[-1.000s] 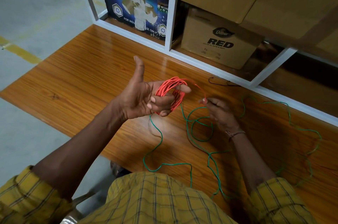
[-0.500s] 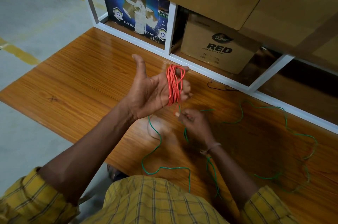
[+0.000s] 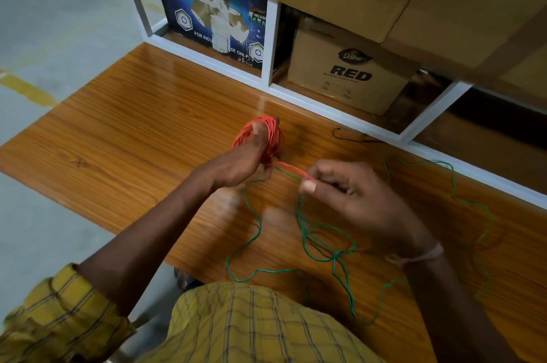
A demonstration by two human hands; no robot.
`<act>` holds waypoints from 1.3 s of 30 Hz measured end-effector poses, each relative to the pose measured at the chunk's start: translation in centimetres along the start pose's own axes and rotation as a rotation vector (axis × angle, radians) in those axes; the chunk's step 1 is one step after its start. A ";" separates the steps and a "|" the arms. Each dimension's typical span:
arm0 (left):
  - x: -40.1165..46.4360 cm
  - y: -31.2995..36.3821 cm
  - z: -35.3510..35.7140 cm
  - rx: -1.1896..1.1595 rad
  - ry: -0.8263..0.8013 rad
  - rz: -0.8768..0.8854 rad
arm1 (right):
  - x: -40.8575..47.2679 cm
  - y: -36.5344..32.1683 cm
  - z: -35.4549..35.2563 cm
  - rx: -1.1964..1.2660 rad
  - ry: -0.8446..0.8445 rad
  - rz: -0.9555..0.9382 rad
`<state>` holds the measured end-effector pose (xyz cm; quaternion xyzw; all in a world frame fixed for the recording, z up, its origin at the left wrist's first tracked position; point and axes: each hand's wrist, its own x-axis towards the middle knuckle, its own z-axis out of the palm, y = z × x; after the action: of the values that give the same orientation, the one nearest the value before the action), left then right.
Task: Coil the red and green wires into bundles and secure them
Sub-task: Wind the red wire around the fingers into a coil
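Left hand (image 3: 236, 167) gripped the light, springy red coil (image 3: 268, 133); right hand (image 3: 352, 197) pinched its free tail; green wire (image 3: 322, 241) lay slack near the desk's (image 3: 124, 122) front edge.

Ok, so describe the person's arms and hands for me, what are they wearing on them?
Both forearms are bare. The yellow shirt has a dark checked pattern, and its sleeves are rolled up: the left sleeve bunches thickly near the elbow. The right hand has a thin pale thread band tied round the wrist. The left hand shows no ring, watch or band. No gloves on either hand.
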<state>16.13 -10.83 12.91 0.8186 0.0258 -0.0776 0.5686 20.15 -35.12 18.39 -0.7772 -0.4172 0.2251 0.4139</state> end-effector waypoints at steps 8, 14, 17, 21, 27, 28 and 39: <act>-1.5 0.7 1.2 -0.123 -0.391 0.013 | 3.9 2.6 -3.7 0.160 0.272 0.024; -1.7 1.1 1.0 -0.562 -0.472 0.093 | 7.3 7.9 0.1 0.096 0.325 0.164; -1.7 1.2 0.5 -0.773 -0.379 0.127 | 6.7 8.1 3.8 0.228 0.259 0.263; -1.2 0.9 0.3 -0.999 -0.244 0.178 | 4.7 7.5 7.2 0.440 0.093 0.409; 0.6 -0.7 -0.1 -0.962 -0.050 0.125 | 1.7 6.0 8.3 0.246 -0.118 0.314; 0.9 -0.9 0.1 -0.935 -0.037 0.104 | 1.4 5.4 7.9 0.173 -0.151 0.298; 0.0 -1.8 1.1 -0.342 -0.063 0.011 | 0.0 0.1 -2.9 0.458 0.022 0.055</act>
<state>15.83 -11.27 10.88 0.7071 0.0165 -0.0948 0.7005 22.18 -36.45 19.91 -0.6764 -0.3295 0.3167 0.5775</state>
